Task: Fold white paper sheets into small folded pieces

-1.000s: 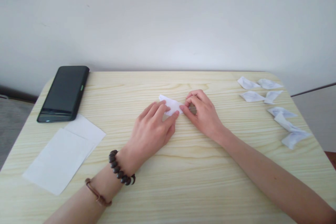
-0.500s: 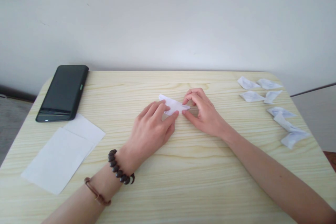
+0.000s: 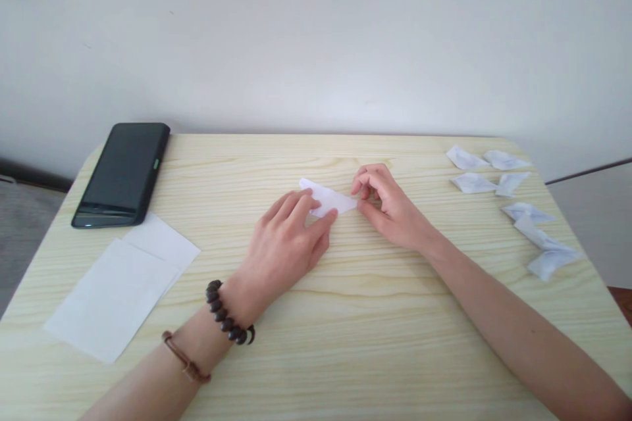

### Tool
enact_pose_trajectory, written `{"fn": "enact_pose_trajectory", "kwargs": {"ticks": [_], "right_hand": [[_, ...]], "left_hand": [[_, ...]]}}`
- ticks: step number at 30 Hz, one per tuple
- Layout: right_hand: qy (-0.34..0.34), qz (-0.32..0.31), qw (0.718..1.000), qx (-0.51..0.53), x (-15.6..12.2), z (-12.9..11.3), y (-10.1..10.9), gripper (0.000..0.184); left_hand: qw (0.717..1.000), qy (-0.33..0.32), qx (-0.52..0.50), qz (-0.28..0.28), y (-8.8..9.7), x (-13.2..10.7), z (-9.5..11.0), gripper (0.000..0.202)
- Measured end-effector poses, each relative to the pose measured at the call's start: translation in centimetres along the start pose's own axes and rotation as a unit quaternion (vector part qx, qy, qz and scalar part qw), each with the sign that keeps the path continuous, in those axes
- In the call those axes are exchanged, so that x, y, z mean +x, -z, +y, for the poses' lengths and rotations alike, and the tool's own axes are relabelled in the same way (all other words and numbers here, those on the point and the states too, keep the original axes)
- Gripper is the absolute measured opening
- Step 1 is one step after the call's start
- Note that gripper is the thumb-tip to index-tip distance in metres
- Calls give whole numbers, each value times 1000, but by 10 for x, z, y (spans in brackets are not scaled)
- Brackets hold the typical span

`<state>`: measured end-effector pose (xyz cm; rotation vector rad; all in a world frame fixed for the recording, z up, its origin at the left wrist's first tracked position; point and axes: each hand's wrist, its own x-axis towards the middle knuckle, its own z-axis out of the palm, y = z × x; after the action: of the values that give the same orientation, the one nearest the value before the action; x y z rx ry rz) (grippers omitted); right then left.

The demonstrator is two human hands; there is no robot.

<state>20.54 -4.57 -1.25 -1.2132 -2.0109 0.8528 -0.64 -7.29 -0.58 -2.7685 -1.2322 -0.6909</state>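
A small white folded paper (image 3: 332, 199) lies on the table in front of me, long and narrowing to a point at its right. My left hand (image 3: 289, 230) holds it down, fingertips on its left part and thumb along its near edge. At the pointed right end, my right hand (image 3: 385, 207) has its thumb and curled fingers against the tip. The fingers partly cover the left side of the paper. A dark bead bracelet (image 3: 227, 323) and a brown cord bracelet (image 3: 185, 362) circle my left wrist.
Several folded white paper pieces (image 3: 471, 182) lie along the right side of the table (image 3: 345, 342). Flat white sheets (image 3: 113, 302) overlap at the left, beneath the near edge of a black phone-like device (image 3: 121, 174). A pale wall (image 3: 316, 39) rises behind the table.
My right hand has slid slightly right along the paper, out to its pointed tip. My left hand stays in place on the paper.
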Motion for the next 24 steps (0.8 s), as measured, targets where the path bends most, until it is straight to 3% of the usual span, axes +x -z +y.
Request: {"fn": "enact_pose_trajectory", "kwargs": {"ticks": [5,13,24], "right_hand": [[-2,18,998,-68,-1,-4,-6,15],[-10,7,998,-55,-1,-4,-2,15],[1,25,994,-104,-2,-5,-9,17]], "left_hand": [[1000,-22,2,7,-1,-1,-2,27],[999,-30,-28,23,3,-3,-1,15],[999,-34,-6,22,2,-4,0,20]]}}
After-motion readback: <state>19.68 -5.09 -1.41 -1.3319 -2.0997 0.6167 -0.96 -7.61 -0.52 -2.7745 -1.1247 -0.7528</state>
